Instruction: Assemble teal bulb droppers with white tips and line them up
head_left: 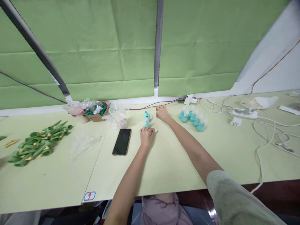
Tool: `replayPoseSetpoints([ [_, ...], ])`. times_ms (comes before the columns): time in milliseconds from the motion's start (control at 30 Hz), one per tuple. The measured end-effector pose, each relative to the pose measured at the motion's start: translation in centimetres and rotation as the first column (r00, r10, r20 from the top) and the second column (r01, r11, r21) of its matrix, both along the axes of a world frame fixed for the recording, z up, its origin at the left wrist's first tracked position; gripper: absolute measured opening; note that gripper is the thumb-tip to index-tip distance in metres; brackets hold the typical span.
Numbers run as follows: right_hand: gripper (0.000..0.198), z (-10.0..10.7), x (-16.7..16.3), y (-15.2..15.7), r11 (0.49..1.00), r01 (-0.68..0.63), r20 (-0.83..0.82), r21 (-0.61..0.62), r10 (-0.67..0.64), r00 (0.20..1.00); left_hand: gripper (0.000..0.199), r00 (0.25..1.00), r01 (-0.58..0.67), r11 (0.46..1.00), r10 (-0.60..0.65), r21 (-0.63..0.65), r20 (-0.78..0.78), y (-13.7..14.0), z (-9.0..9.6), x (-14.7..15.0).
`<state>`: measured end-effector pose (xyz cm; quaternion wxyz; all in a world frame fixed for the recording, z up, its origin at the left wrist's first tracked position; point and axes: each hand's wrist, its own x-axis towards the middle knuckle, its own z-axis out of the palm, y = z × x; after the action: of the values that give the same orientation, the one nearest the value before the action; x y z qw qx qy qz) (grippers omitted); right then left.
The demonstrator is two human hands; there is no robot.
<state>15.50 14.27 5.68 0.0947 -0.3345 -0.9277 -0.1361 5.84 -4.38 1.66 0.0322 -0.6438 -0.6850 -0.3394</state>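
My left hand (147,137) rests low over the table with its fingers curled together. A small white piece (156,130) sticks out at its fingertips; its exact kind is too small to make out. Just beyond that hand stand several small teal, bottle-like parts (147,124) with openings at the top, one close to the fingers. My right hand (162,112) is farther back, to the right of these parts, with its fingers bent and pinched. Anything between them is hidden. Right of my right forearm, several teal round parts with clear white tops (196,122) form a loose group.
A black phone (121,142) lies left of my left hand. Behind it are a clear plastic cup (122,120) and a cardboard box (97,116). Green tube-like pieces (44,140) are piled at left. A power strip (243,112) and white cables (260,150) lie at right.
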Motion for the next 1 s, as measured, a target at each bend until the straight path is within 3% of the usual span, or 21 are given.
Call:
replayPoseSetpoints([
  [333,0.012,-1.3,0.6,0.7,0.996,0.077,-0.173,-0.054,-0.086,0.981,0.014,1.0,-0.008,1.0,0.008,-0.014,0.016,0.0,0.0,0.1],
  [500,0.014,-1.7,0.5,1.0,0.988,0.108,-0.156,-0.106,-0.124,0.98,0.014,1.0,0.018,1.0,-0.017,-0.014,0.015,0.0,0.0,0.1],
  [1000,0.01,-1.0,0.4,0.7,0.99,0.106,-0.079,-0.09,-0.113,0.99,0.013,0.999,0.047,0.999,-0.047,-0.024,0.021,0.2,-0.6,-0.1],
])
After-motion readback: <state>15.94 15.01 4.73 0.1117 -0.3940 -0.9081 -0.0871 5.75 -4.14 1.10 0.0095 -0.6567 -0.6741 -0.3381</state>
